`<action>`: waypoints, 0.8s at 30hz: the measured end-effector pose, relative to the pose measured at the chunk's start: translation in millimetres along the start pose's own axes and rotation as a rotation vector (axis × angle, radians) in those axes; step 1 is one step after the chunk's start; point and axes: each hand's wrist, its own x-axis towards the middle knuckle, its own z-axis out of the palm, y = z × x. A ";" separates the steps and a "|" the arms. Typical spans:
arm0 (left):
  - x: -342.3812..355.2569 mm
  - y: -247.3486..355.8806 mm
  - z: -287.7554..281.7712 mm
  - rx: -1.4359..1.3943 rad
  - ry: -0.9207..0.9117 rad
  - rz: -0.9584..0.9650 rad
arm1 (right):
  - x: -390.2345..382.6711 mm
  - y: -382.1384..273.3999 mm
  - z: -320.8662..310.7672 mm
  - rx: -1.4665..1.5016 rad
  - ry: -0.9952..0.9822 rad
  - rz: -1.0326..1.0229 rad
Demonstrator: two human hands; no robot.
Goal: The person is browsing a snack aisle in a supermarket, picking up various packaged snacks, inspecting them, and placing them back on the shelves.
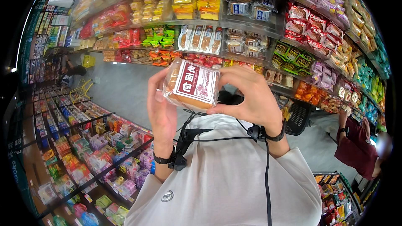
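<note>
A clear-wrapped bread bun (pixel 190 84) with a white and dark-red label is held up in front of my chest, label toward me. My left hand (pixel 161 104) closes on its left side, the thumb lying along the wrapper. From the right, my right hand (pixel 255 94) grips the other edge, fingers on top and thumb at the lower corner. Both wrists wear black straps with small devices, and a black cord runs down over my pale shirt (pixel 234 175). Beyond the bun, similar packs of wrapped bread (pixel 201 38) stand on the shelves.
Curved shelves of packaged snacks (pixel 299 27) span the far side. A lower rack of colourful packets (pixel 104 142) lies to the left. A black basket (pixel 298 117) is right of my arm. Another person in a dark-red shirt (pixel 356 146) reaches toward the right shelves. Grey floor (pixel 121 88) shows between.
</note>
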 end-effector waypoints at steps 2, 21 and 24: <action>-0.6 -4.1 3.3 0.016 -0.011 -0.006 | -2.5 3.0 -0.4 -0.012 -0.037 0.000; 3.9 -2.9 -5.4 0.027 0.015 0.017 | 6.5 -8.6 9.0 -0.029 -0.070 0.047; 6.5 -3.8 -12.7 0.026 0.010 0.023 | 11.0 -10.5 10.2 -0.073 -0.122 0.071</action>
